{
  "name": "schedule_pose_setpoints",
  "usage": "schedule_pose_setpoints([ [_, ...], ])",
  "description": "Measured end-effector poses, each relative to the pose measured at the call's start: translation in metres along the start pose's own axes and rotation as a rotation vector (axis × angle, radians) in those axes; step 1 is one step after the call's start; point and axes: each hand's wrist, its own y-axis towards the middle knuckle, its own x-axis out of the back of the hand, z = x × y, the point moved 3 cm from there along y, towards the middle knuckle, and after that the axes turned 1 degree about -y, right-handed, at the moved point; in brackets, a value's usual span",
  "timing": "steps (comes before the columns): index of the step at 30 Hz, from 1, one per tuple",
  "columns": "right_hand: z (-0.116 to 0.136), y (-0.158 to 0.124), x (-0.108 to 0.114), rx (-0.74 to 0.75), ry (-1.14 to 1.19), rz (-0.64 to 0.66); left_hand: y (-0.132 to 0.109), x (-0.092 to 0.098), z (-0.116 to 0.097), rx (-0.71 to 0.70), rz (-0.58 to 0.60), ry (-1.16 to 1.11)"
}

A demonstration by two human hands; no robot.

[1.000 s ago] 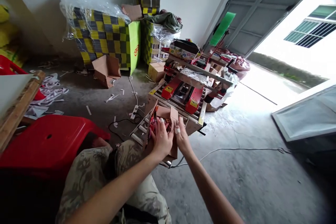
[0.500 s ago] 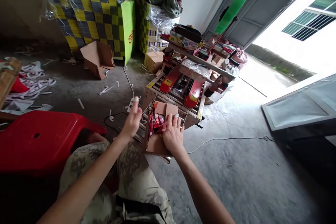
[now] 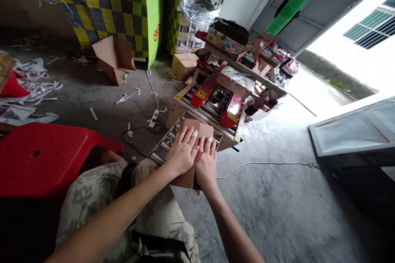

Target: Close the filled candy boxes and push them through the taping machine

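Grey floor (image 3: 262,209) fills most of the lower right. A yellow-and-black stack (image 3: 123,20) stands upper left, and the red-armed machine (image 3: 212,94) sits above the middle. My red stool (image 3: 58,152) is at the left edge. Just below the machine, a bed of rollers (image 3: 159,158) carries the box (image 3: 187,178), a little below the centre of the frame.

The box is plain brown cardboard with its top flaps (image 3: 206,131) down; my hands cover much of them, so I can't see how neatly they meet. I judge the walls stiff and the flaps springy, likely to lift if I let up. Dry card shouldn't slip in my palms, but the rollers could let it slide. What's inside is hidden, so I can't tell its weight; the small size suggests it's manageable. The best hold would be low on two opposite walls, since the flaps could bend or part.

My left hand (image 3: 184,154) and right hand (image 3: 206,166) lie side by side on top, fingers stretched nearly straight, pressing and gripping nothing. Smallest are the white wraps (image 3: 195,133) on my fingertips.
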Motion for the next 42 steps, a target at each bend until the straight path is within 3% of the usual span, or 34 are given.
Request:
schedule_pose_setpoints([
  [7, -0.017, -0.006, 0.013, 0.227, 0.562, -0.186, 0.001, -0.003, 0.015, -0.015, -0.082, -0.268],
  [9, -0.018, -0.006, 0.016, 0.253, 0.610, -0.188, 0.000, -0.004, 0.020, 0.002, -0.095, -0.364],
  [12, -0.010, -0.001, 0.018, 0.203, 0.489, -0.173, -0.002, -0.004, 0.022, 0.012, -0.092, -0.426],
  [15, 0.005, 0.004, 0.016, 0.094, 0.303, -0.132, -0.002, -0.004, 0.019, -0.024, -0.073, -0.350],
  [18, 0.010, 0.006, 0.014, 0.008, 0.285, -0.169, -0.002, -0.003, 0.014, -0.051, -0.045, -0.211],
  [21, -0.001, 0.006, 0.013, 0.073, 0.441, -0.166, -0.002, -0.002, 0.010, -0.061, -0.025, -0.098],
  [25, -0.022, 0.007, 0.012, 0.252, 0.814, 0.043, -0.003, -0.001, 0.002, -0.054, -0.013, 0.023],
  [27, -0.026, 0.008, 0.013, 0.268, 0.904, 0.095, -0.002, -0.001, -0.002, -0.024, -0.004, 0.086],
  [31, -0.015, 0.005, 0.015, 0.222, 0.556, 0.050, 0.000, -0.005, -0.008, 0.001, 0.046, 0.147],
  [34, -0.005, -0.011, 0.018, 0.323, 0.301, 0.065, 0.000, -0.007, -0.008, 0.026, 0.073, 0.135],
  [38, -0.001, -0.043, 0.019, 0.508, 0.120, 0.080, 0.001, -0.005, -0.003, 0.057, 0.059, 0.062],
  [42, 0.004, -0.049, 0.014, 0.485, 0.021, 0.013, 0.017, -0.008, 0.009, 0.055, 0.137, -0.147],
])
